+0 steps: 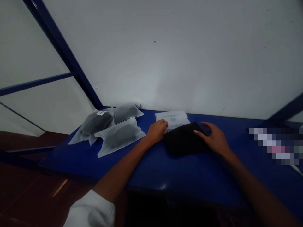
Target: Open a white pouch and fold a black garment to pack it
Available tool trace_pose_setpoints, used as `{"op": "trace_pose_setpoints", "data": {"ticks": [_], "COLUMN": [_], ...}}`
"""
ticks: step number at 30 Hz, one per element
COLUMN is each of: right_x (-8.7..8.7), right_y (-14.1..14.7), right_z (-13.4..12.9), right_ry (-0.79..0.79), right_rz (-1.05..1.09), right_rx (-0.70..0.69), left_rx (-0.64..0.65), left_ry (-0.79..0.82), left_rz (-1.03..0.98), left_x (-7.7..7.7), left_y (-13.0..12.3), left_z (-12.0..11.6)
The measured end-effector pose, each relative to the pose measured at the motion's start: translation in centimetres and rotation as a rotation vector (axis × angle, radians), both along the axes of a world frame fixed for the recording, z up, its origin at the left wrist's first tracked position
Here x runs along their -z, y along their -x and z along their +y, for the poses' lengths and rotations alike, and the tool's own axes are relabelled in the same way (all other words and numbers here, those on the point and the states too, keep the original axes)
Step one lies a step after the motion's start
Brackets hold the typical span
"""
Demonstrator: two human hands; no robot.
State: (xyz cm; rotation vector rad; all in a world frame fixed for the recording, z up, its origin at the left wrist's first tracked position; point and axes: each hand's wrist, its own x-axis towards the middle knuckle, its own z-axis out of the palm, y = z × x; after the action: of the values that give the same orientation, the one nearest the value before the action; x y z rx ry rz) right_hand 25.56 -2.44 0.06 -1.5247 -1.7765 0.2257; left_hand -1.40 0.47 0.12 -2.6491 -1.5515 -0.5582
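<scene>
A black folded cloth [184, 140] lies on the blue tabletop, its back edge over the front of a flat frosted zip bag [172, 119] with a round printed mark. My left hand [158, 130] has its fingers curled at the cloth's left corner, beside the bag; the fingertips are partly hidden. At the right end, my right hand [215, 138] has its thumb on top of the cloth and its other fingers round the far edge. What the cloth is, whether garment or otherwise, cannot be made out.
Left of my hands lie several frosted bags with dark contents: a front bag [121, 135], a rear bag [127, 112] and a labelled bag [97, 123]. A white panel [177, 63] rises behind the blue table [184, 176]. A blurred-out item [276, 145] sits at the right.
</scene>
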Motion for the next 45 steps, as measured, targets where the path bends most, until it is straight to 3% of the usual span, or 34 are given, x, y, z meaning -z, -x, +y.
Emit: {"op": "trace_pose_setpoints", "data": {"ticks": [3, 6, 10, 13, 16, 19, 23, 26, 29, 32, 40, 42, 45], "right_x": [-0.2, -0.3, -0.3, -0.4, -0.5, -0.7, -0.6, -0.2, 0.2, 0.4, 0.5, 0.6, 0.8], "right_y": [0.0, -0.1, -0.1, 0.0, 0.1, -0.3, -1.8, -3.1, -3.8, -3.9, -3.2, -3.2, -3.1], "right_z": [-0.2, -0.5, -0.6, -0.6, -0.5, -0.3, 0.6, 1.3, 1.7, 1.7, 1.6, 1.6, 1.6], "right_ry": [-0.066, 0.011, 0.081, 0.060, 0.018, -0.003, 0.055, 0.174, 0.262, 0.243, 0.259, 0.257, 0.243], "right_rz": [-0.112, -0.188, -0.225, -0.247, -0.220, -0.100, 0.057, 0.060, -0.002, -0.080, -0.123, -0.123, -0.120], "right_rx": [-0.142, -0.281, -0.338, -0.342, -0.252, -0.059, 0.221, 0.330, 0.348, 0.342, 0.278, 0.276, 0.284], "left_rx": [0.037, 0.070, 0.102, 0.175, 0.287, 0.325, 0.247, 0.156, 0.089, 0.072, 0.194, 0.178, 0.114], "left_ry": [0.002, 0.014, 0.045, 0.083, 0.132, 0.160, 0.208, 0.270, 0.352, 0.459, 0.660, 0.621, 0.506], "left_rz": [-0.008, -0.103, -0.304, -0.340, -0.190, -0.049, -0.022, -0.011, -0.025, -0.103, -0.702, -0.698, -0.444], "left_x": [-0.1, -0.3, -0.5, -0.4, -0.4, -0.4, -0.7, -1.1, -1.7, -2.0, -1.7, -2.0, -2.6], "left_y": [0.4, 1.2, 2.0, 1.6, 0.3, -0.9, -1.2, -0.9, -0.5, -0.1, -0.1, -0.2, 0.1], "left_z": [0.3, 0.9, 1.5, 1.1, 0.1, -0.9, -1.1, -1.0, -0.8, -0.5, 0.0, -0.2, -0.5]}}
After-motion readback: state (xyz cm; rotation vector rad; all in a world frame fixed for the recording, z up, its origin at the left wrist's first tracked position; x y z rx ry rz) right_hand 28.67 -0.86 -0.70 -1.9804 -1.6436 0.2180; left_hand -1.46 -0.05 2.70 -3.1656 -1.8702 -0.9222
